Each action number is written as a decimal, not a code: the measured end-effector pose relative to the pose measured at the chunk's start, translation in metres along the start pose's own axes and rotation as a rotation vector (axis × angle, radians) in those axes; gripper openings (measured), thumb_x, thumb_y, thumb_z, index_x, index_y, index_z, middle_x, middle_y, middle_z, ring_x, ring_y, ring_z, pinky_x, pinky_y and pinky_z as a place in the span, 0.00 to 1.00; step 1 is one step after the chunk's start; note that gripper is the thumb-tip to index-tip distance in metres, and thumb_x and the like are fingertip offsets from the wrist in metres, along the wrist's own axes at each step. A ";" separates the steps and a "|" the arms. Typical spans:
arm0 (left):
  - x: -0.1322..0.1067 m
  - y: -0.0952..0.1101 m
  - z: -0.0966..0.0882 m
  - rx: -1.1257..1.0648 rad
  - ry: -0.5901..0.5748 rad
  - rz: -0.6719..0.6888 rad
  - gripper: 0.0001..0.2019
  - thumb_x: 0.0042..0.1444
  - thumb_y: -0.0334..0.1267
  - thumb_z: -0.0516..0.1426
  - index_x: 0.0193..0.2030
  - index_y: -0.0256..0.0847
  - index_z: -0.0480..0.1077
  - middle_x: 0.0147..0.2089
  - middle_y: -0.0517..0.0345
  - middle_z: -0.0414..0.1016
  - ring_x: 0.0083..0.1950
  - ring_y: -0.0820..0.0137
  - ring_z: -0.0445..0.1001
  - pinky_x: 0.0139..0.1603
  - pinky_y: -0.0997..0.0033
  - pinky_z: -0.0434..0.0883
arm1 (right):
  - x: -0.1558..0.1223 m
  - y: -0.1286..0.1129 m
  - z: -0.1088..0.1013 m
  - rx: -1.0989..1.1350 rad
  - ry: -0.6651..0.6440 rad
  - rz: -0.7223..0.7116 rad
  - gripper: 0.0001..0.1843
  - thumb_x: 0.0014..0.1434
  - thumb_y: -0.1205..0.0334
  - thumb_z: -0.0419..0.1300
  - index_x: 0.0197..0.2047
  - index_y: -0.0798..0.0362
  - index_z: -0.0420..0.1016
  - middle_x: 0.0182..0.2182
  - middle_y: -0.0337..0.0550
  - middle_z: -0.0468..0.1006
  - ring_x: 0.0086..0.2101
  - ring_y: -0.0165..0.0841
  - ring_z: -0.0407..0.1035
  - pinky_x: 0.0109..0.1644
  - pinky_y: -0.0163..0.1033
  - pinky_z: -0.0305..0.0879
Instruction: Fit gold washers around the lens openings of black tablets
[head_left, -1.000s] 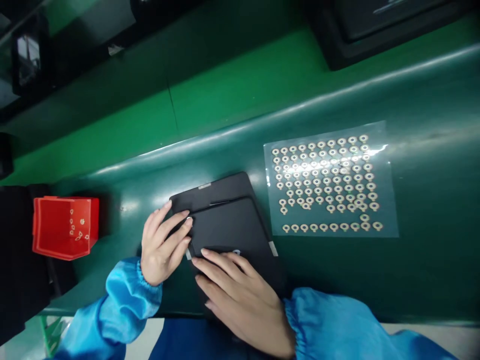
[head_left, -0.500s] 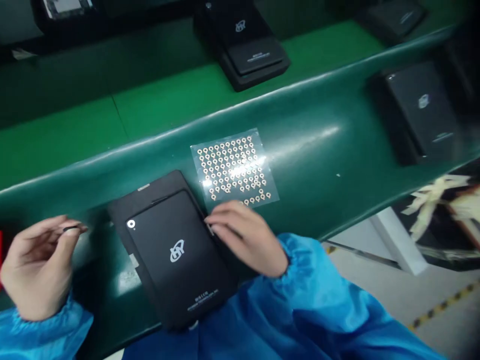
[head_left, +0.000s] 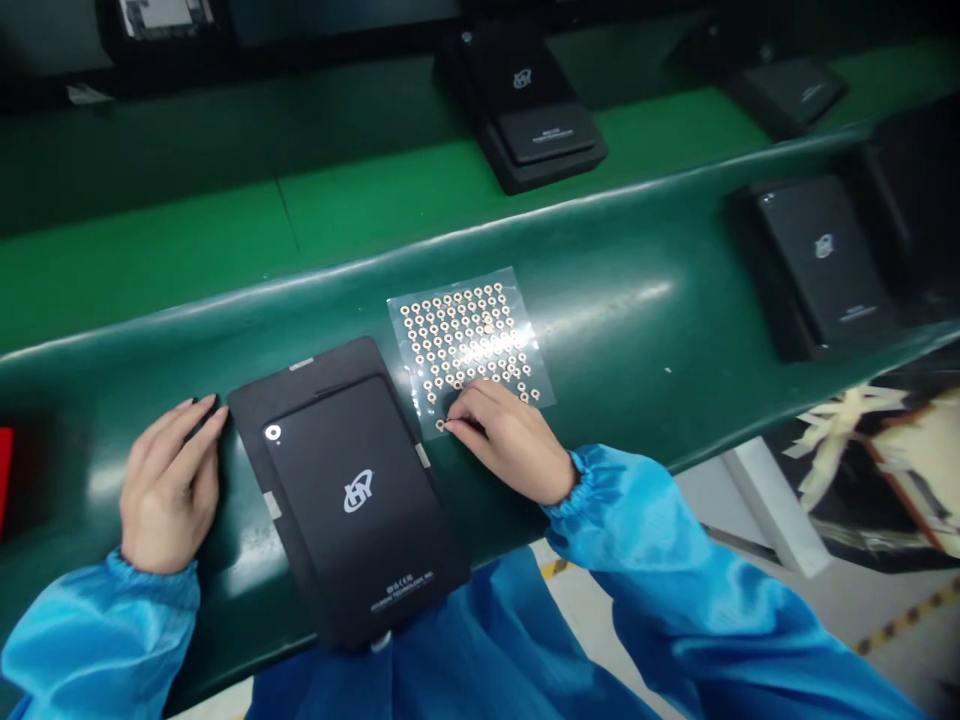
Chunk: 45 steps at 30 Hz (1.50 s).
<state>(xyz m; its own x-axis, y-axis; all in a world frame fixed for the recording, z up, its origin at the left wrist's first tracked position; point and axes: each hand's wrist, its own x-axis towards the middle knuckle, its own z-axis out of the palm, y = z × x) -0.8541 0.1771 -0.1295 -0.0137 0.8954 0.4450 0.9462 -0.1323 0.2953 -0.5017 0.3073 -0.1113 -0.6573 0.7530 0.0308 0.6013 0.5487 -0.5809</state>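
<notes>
A black tablet (head_left: 367, 500) lies back up on a black foam tray (head_left: 244, 400), with a white ring around its camera at the upper left corner. Right of the tray is a clear sheet (head_left: 397, 345) bearing rows of small ring-shaped stickers. My right hand (head_left: 517, 435) is over the sheet's lower edge, thumb and forefinger pinched at the tab of one ring-shaped sticker (head_left: 440, 425). Beside the tray's left edge, my left hand (head_left: 169, 490) rests on the green mat with a small black piece (head_left: 193, 430) between its fingers, its kind unclear.
Another tablet (head_left: 532, 100) sits on a foam block on the bright green strip (head_left: 375, 190) behind. To the right are one more tablet (head_left: 825, 260) on a block and a dark block (head_left: 787, 95) farther back. A red object (head_left: 4, 470) shows at the left edge.
My right hand has moved from the tray's right edge to the sticker at the sheet's lower edge. My left hand has come down beside the tray's left side. The view has shifted slightly.
</notes>
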 end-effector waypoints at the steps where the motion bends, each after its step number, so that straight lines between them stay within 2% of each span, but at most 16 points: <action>1: -0.002 0.003 0.000 -0.012 -0.013 -0.017 0.32 0.52 0.26 0.61 0.63 0.53 0.64 0.61 0.58 0.71 0.60 0.56 0.70 0.61 0.52 0.69 | 0.002 0.000 -0.002 0.011 -0.019 0.012 0.07 0.61 0.71 0.57 0.32 0.53 0.67 0.32 0.42 0.70 0.34 0.36 0.66 0.37 0.39 0.63; 3: -0.005 0.007 -0.002 -0.035 -0.036 -0.077 0.38 0.51 0.27 0.62 0.68 0.51 0.55 0.66 0.55 0.65 0.64 0.55 0.67 0.63 0.51 0.68 | 0.005 0.002 -0.006 0.047 -0.041 0.023 0.08 0.60 0.72 0.58 0.31 0.52 0.66 0.31 0.41 0.70 0.33 0.34 0.66 0.35 0.38 0.62; 5: -0.007 0.012 -0.006 -0.045 -0.001 -0.125 0.42 0.49 0.29 0.64 0.70 0.50 0.52 0.68 0.51 0.60 0.66 0.52 0.64 0.64 0.49 0.67 | 0.004 0.004 -0.008 0.099 -0.039 0.017 0.07 0.60 0.72 0.57 0.31 0.52 0.66 0.31 0.39 0.70 0.32 0.32 0.67 0.35 0.37 0.63; 7: -0.009 0.021 -0.013 -0.075 0.081 -0.137 0.40 0.46 0.28 0.65 0.66 0.52 0.59 0.69 0.51 0.59 0.64 0.51 0.66 0.63 0.48 0.68 | -0.001 0.006 -0.008 0.154 -0.011 0.006 0.06 0.61 0.71 0.56 0.33 0.52 0.65 0.30 0.39 0.71 0.31 0.31 0.68 0.35 0.36 0.65; 10: -0.008 0.043 -0.025 -0.144 0.176 -0.117 0.35 0.44 0.23 0.64 0.59 0.55 0.68 0.67 0.55 0.61 0.58 0.53 0.72 0.57 0.51 0.74 | -0.009 0.006 -0.005 0.206 0.071 -0.003 0.04 0.64 0.69 0.54 0.36 0.51 0.65 0.32 0.40 0.73 0.32 0.32 0.69 0.36 0.37 0.68; 13: -0.005 0.067 -0.035 -0.193 0.124 -0.077 0.35 0.45 0.21 0.64 0.59 0.56 0.68 0.66 0.55 0.63 0.56 0.55 0.73 0.52 0.56 0.76 | -0.011 0.000 -0.002 0.177 0.114 -0.027 0.04 0.66 0.68 0.53 0.42 0.52 0.67 0.34 0.42 0.73 0.35 0.34 0.70 0.40 0.41 0.69; 17: -0.004 0.086 -0.038 -0.211 0.049 -0.014 0.30 0.49 0.22 0.62 0.58 0.51 0.70 0.64 0.52 0.66 0.54 0.57 0.75 0.53 0.58 0.76 | -0.009 -0.002 0.000 0.030 0.084 -0.088 0.06 0.66 0.67 0.53 0.44 0.52 0.69 0.37 0.47 0.72 0.40 0.39 0.70 0.43 0.45 0.70; 22: -0.009 0.090 -0.035 -0.226 0.051 0.002 0.27 0.51 0.22 0.61 0.57 0.48 0.70 0.63 0.51 0.66 0.53 0.60 0.75 0.54 0.61 0.75 | -0.006 0.001 0.002 -0.020 0.112 -0.086 0.06 0.66 0.68 0.52 0.44 0.52 0.69 0.38 0.47 0.71 0.40 0.40 0.69 0.44 0.46 0.70; 27: -0.017 0.092 -0.037 -0.232 0.029 -0.008 0.26 0.51 0.20 0.61 0.56 0.45 0.71 0.63 0.49 0.65 0.55 0.61 0.73 0.55 0.63 0.73 | 0.002 0.002 0.008 -0.030 0.092 -0.111 0.05 0.66 0.69 0.52 0.39 0.53 0.68 0.36 0.48 0.71 0.39 0.40 0.68 0.43 0.46 0.69; 31: -0.016 0.102 -0.036 -0.268 -0.008 -0.013 0.19 0.55 0.21 0.58 0.52 0.41 0.72 0.57 0.48 0.69 0.53 0.65 0.73 0.53 0.68 0.72 | 0.003 -0.005 0.006 -0.022 0.117 -0.150 0.07 0.65 0.70 0.52 0.36 0.52 0.67 0.34 0.46 0.72 0.38 0.39 0.68 0.41 0.45 0.68; 33: -0.009 0.114 -0.033 -0.336 -0.085 -0.073 0.16 0.57 0.23 0.57 0.50 0.41 0.72 0.50 0.51 0.73 0.48 0.71 0.75 0.49 0.74 0.72 | -0.001 -0.018 0.002 0.004 0.148 -0.195 0.06 0.66 0.70 0.52 0.37 0.52 0.66 0.34 0.45 0.73 0.37 0.37 0.70 0.41 0.43 0.68; 36: 0.006 0.138 -0.028 -0.590 -0.282 -0.224 0.09 0.59 0.28 0.57 0.44 0.43 0.73 0.37 0.60 0.75 0.35 0.77 0.74 0.36 0.80 0.71 | -0.009 -0.048 -0.007 0.108 0.200 -0.296 0.05 0.66 0.71 0.54 0.42 0.52 0.68 0.35 0.44 0.76 0.37 0.34 0.71 0.41 0.39 0.70; 39: 0.023 0.157 -0.027 -0.930 -0.487 -0.406 0.04 0.57 0.32 0.57 0.35 0.43 0.73 0.25 0.65 0.71 0.22 0.79 0.67 0.22 0.81 0.65 | -0.016 -0.076 -0.012 0.242 0.191 -0.457 0.10 0.64 0.73 0.55 0.47 0.52 0.70 0.37 0.43 0.77 0.34 0.31 0.71 0.37 0.36 0.71; 42: 0.032 0.162 -0.032 -1.157 -0.570 -0.587 0.05 0.55 0.33 0.56 0.29 0.39 0.70 0.20 0.64 0.66 0.20 0.79 0.61 0.19 0.80 0.59 | -0.018 -0.087 -0.010 0.296 0.192 -0.568 0.12 0.63 0.75 0.55 0.49 0.55 0.70 0.39 0.47 0.77 0.37 0.33 0.71 0.38 0.38 0.73; 45: 0.031 0.159 -0.037 -1.261 -0.595 -0.720 0.05 0.54 0.34 0.55 0.29 0.37 0.68 0.21 0.61 0.69 0.20 0.79 0.62 0.21 0.80 0.61 | -0.017 -0.088 -0.003 0.257 0.201 -0.671 0.10 0.64 0.75 0.55 0.47 0.60 0.72 0.39 0.51 0.77 0.40 0.35 0.70 0.40 0.40 0.74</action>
<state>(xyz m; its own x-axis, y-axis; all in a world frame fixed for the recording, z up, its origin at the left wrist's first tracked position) -0.7162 0.1680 -0.0374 0.0864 0.9169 -0.3897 -0.0768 0.3961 0.9150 -0.5420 0.2479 -0.0584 -0.7352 0.3518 0.5794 -0.0409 0.8302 -0.5559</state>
